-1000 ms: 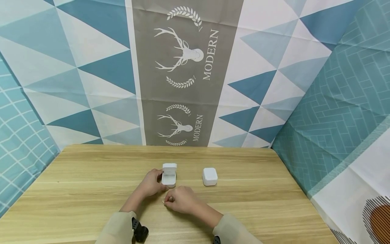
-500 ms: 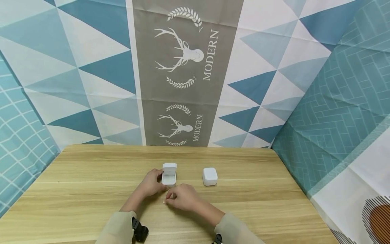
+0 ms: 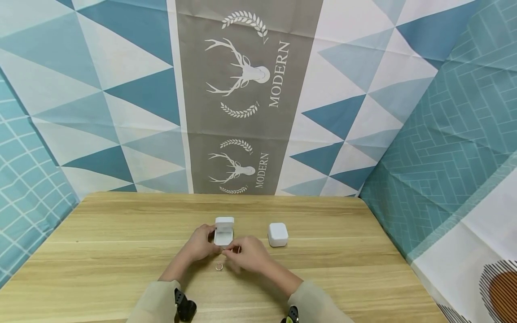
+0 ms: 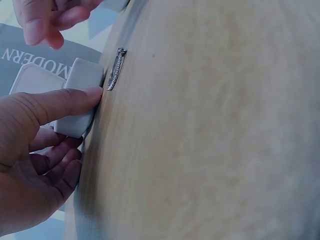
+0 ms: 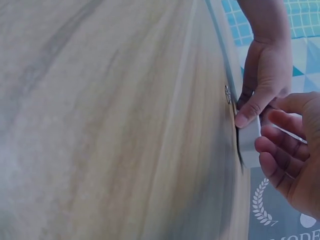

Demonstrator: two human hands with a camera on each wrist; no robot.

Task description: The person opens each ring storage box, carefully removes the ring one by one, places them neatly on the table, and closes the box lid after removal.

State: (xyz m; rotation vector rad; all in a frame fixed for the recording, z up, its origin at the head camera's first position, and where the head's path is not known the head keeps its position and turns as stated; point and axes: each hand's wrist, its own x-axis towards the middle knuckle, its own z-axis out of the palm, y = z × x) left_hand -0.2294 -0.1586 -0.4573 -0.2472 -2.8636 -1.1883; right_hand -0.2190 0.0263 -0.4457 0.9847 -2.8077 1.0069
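A white ring box (image 3: 224,238) stands on the wooden table with its lid raised, its inside pale. My left hand (image 3: 199,243) holds it from the left, with the thumb across its near side in the left wrist view. A ring (image 4: 117,70) set with small stones along its band lies on the table just in front of the box. My right hand (image 3: 249,255) hovers close to the box's front right corner. Its fingers (image 5: 280,155) are loosely bent, and nothing shows between them.
A second white box (image 3: 278,234), closed, stands to the right of the open one. Behind the wooden table (image 3: 323,269) hangs a patterned cloth (image 3: 242,121), and further cloths line both sides.
My right hand has let go of the ring and moved up and to the right, beside the box. The ring now lies uncovered on the table. My left hand stays on the box.
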